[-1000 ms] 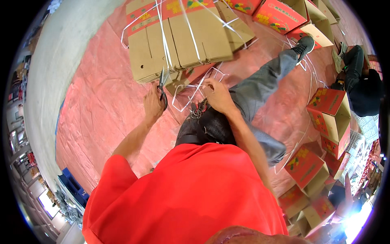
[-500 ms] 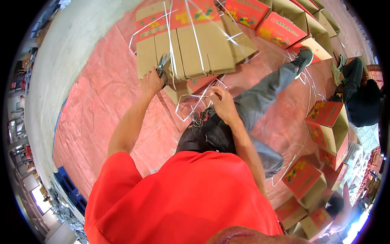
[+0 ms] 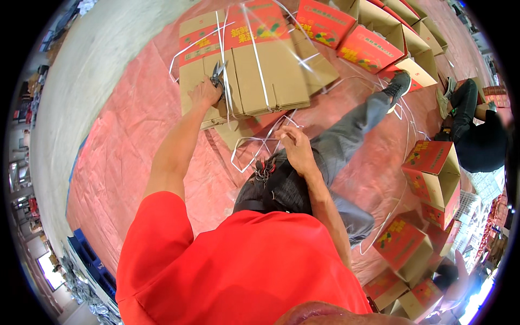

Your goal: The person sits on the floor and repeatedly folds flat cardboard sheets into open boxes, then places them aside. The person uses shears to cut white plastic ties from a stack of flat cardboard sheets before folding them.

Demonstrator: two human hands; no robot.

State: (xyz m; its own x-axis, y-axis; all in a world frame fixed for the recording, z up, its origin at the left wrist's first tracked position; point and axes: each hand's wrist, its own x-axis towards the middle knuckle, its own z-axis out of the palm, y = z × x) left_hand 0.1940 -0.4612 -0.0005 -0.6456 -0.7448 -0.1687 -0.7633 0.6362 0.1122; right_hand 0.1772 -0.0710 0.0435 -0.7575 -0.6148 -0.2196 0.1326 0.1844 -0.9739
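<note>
My left hand (image 3: 204, 94) is closed around the dark handles of a pair of scissors (image 3: 218, 80). Their blades point away from me, beside a white strap (image 3: 225, 59) on a bundle of flattened cardboard boxes (image 3: 273, 78). The bundle is red at the far end and brown nearer me, with several white straps across it. My right hand (image 3: 295, 145) hangs over my lap with its fingers curled together. Loose white strapping (image 3: 252, 157) lies beside those fingertips; whether they pinch anything, I cannot make out.
Opened red and brown boxes (image 3: 374, 49) stand at the far right, with another box (image 3: 433, 173) and more nearer me. My leg (image 3: 357, 127) stretches across the red floor sheet (image 3: 130, 157). Another person (image 3: 479, 135) is at the right edge. A blue pallet (image 3: 92, 260) lies lower left.
My left hand and the scissors have moved slightly away from me, up over the bundle beside the strap. My right hand stays nearly in place, its fingers a little lower.
</note>
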